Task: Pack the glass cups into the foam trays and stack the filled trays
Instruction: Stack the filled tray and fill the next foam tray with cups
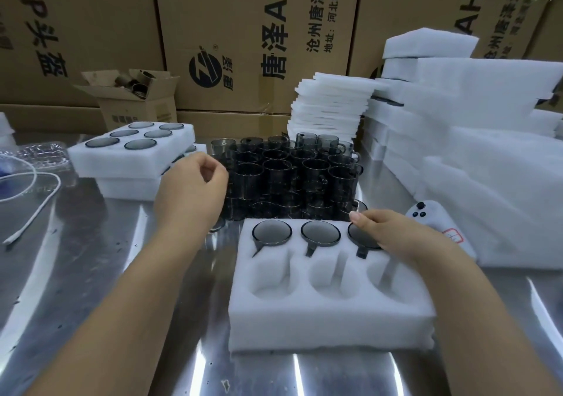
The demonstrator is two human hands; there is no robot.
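A white foam tray [329, 313] lies in front of me on the steel table. Its back row holds three dark glass cups [272, 233]; its front row has three bare pockets. My right hand [396, 235] lies over the rightmost cup [361, 238], with thumb and fingers curled round its rim. A dense cluster of loose glass cups [292, 176] stands behind the tray. My left hand [192, 191] hovers at the cluster's left edge, fingers loosely curled and holding nothing. At the left, a filled tray [91, 159] tops a small stack.
A pile of thin foam sheets [329, 106] and stacked foam trays [493, 158] fill the back right. A white handheld device [426, 215] lies beside the tray. A white cord [30, 200], a plastic bag [33, 155] and an open carton [131, 100] are on the left. Large cartons [243, 30] form a wall behind.
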